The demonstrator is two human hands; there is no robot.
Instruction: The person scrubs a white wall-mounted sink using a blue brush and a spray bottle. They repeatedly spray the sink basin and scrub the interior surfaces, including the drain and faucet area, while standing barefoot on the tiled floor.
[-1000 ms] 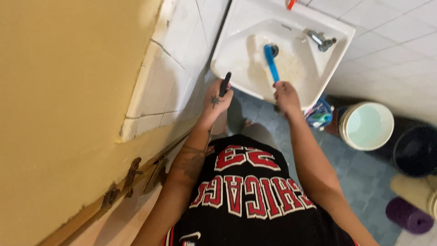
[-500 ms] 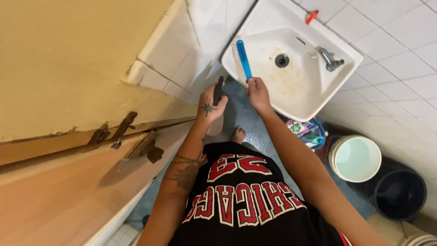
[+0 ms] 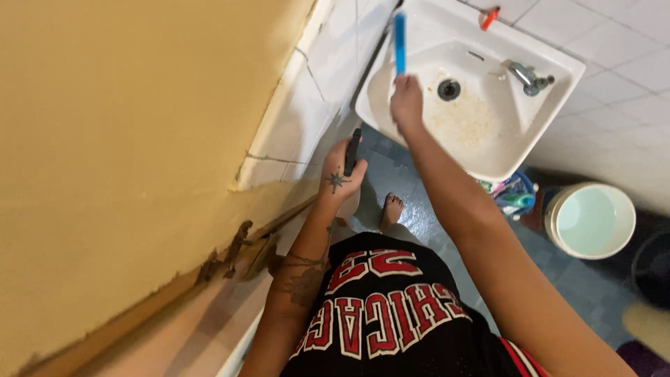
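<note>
**Blue toothbrush now up at the sink's far-left rim, black handle unchanged in left hand**

Right hand [image 3: 407,101] closed around the lower end of a blue toothbrush [image 3: 400,42]. Brush stands roughly upright in view, its upper end over the far-left rim of the white wall sink [image 3: 551,91], close to the tiled wall [image 3: 307,105] on the left. Half a second ago the same brush was tilted and sat over the near-left corner of the basin; one second ago it was over the middle of the bowl near the drain. So the hand has gone left, then further away along the sink edge.

Left hand [image 3: 342,178] gripping a slim black handle [image 3: 352,150], fingers wrapped around its lower part, top end sticking out toward the sink. Cannot tell what tool it is. Hand sits below the sink's near-left edge, over the floor, well apart from the right hand. Grip and pose same as in both earlier frames; position only slightly changed in view.

Basin: drain [image 3: 449,89] near centre, brownish staining on the bowl, metal tap [image 3: 527,75] on the right side, small orange item [image 3: 488,15] on the far rim.

Floor right of the sink: pale green bucket [image 3: 590,220], and a small blue basket with tubes [image 3: 513,195] tucked under the basin. One bare foot [image 3: 392,209] visible on the wet blue tiles
</note>
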